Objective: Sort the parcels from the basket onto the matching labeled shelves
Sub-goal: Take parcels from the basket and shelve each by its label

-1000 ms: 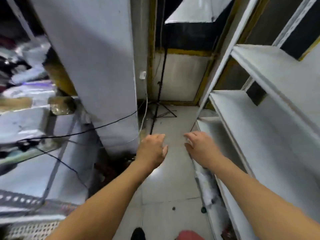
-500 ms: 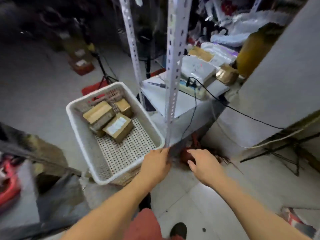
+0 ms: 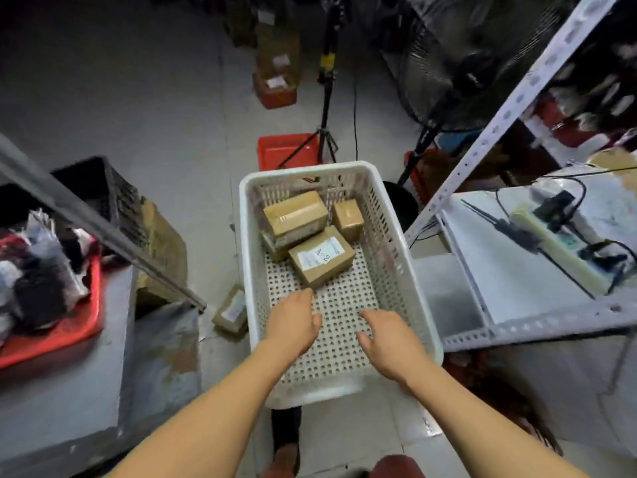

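Parcels lie bunched at the far end of the white perforated basket, which stands on the floor in front of the person; from the left, a larger taped carton sits on top of something beneath it that is mostly hidden, the labelled carton marked with a letter and a number lies nearest the hands, and a small carton stands against the far wall; all look like stiff, taped cardboard, probably light for their size, with slick tape along the tops, so a grasp across two opposite side faces should hold better than a pinch on the lid; the left hand reaches over the basket floor, fingers loosely curved and together, holding nothing, its fingertips just short of the labelled carton's near corner; the right hand hovers lower beside it, fingers relaxed and slightly apart, also empty; a white slotted-angle shelf stands to the right
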